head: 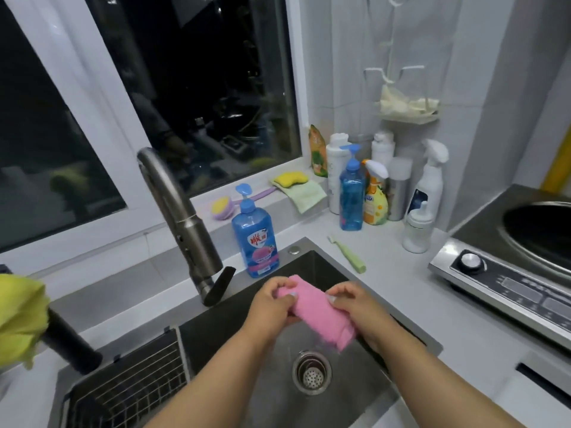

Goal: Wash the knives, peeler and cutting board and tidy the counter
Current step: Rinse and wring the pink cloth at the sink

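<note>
While both hands grasp the pink cloth (315, 313) above the sink (411, 332), left hand (272, 307) and right hand (355, 307) each clench one end. Wringing works best with opposed twists directly over the drain (311, 372), so runoff misses the counter (432, 307). Knives, peeler and cutting board are not in view.

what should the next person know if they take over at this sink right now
Left hand and right hand both grip a rolled pink cloth, held over the steel sink basin, above the drain strainer.
Faucet: no water visible.
Blue dish soap pump bottle stands on the sink's back edge; a green-handled brush lies on the counter to its right.
No knives, peeler or cutting board in view, so their washing cannot be confirmed.
Left: check those items, wipe the counter.
</note>
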Motion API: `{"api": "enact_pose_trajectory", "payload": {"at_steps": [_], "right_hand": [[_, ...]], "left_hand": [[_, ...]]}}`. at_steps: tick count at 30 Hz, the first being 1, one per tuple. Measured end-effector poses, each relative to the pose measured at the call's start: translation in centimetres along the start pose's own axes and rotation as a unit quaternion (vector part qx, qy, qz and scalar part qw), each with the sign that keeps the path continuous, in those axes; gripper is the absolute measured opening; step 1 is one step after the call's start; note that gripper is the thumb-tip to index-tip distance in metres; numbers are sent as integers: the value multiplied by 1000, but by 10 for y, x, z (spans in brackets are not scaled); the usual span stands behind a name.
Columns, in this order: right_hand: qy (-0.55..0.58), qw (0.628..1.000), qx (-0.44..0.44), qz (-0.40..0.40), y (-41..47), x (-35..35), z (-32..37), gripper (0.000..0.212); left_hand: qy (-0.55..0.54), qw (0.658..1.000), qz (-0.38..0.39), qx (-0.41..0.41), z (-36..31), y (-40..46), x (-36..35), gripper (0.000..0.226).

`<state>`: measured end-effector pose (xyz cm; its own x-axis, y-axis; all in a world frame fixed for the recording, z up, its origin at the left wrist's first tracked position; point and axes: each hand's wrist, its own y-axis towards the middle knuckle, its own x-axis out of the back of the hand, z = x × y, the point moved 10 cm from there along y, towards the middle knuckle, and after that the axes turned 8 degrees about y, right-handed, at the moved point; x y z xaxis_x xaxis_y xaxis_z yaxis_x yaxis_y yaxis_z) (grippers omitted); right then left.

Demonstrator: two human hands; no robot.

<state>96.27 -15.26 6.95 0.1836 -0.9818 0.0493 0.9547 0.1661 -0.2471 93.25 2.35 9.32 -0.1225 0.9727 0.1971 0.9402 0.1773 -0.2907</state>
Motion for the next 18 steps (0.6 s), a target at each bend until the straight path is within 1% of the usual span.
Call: {"api": "enact_pose_trajectory", "payload": {"at_steps": [4,9,14,18], "right_hand": [[22,999,-5,-40,33,51,-8,20],[20,998,-40,-34,77,79,-30,34],[-19,993,-93,-68,121,107,-47,34],[-56,991,-109,-55,144,112,-50,37]], "left_hand": [[14,999,32,9,-6,41,-54,26],[23,998,28,42,-5,84,-95,28],[37,997,16,73,3,122,-117,27],[27,994,14,101,13,135,-128,26]]}}
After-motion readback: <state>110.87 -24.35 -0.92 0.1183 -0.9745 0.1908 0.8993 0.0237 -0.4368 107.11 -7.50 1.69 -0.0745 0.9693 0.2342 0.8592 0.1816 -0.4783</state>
